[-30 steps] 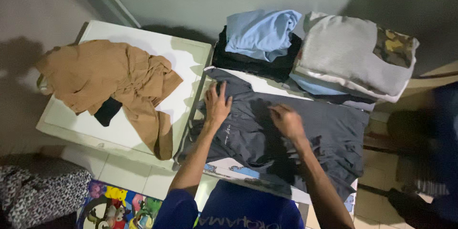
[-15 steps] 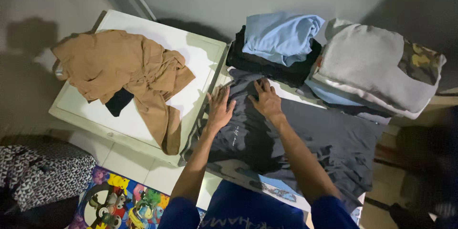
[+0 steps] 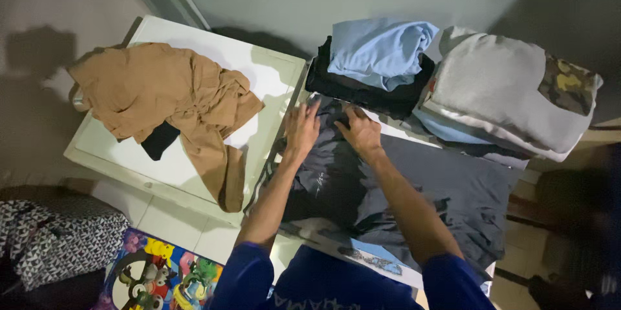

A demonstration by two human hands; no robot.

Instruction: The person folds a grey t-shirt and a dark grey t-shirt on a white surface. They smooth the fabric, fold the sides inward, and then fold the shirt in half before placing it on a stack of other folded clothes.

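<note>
In the head view we see our left hand (image 3: 301, 130) lying flat, fingers spread a little, on the dark grey shirt (image 3: 414, 187). Our right hand (image 3: 359, 132) is just beside it, at 3 o'clock from it, also pressed on the cloth; its fingers are bent at the shirt's far edge, and we cannot tell if they pinch it. The shirt lies spread on the worktop (image 3: 388, 128) near the middle of the view, reaching toward 4 o'clock. At 12 o'clock from the hands is a folded black garment (image 3: 362, 93) with a light blue garment (image 3: 378, 51) on top. At 2 o'clock rests a folded grey sweater (image 3: 498, 90) with a camouflage patch. At 9 o'clock, on a white table (image 3: 259, 71), lies a crumpled brown garment (image 3: 162, 96). At 7 o'clock we see a colourful mat (image 3: 162, 274) on the floor.
</note>
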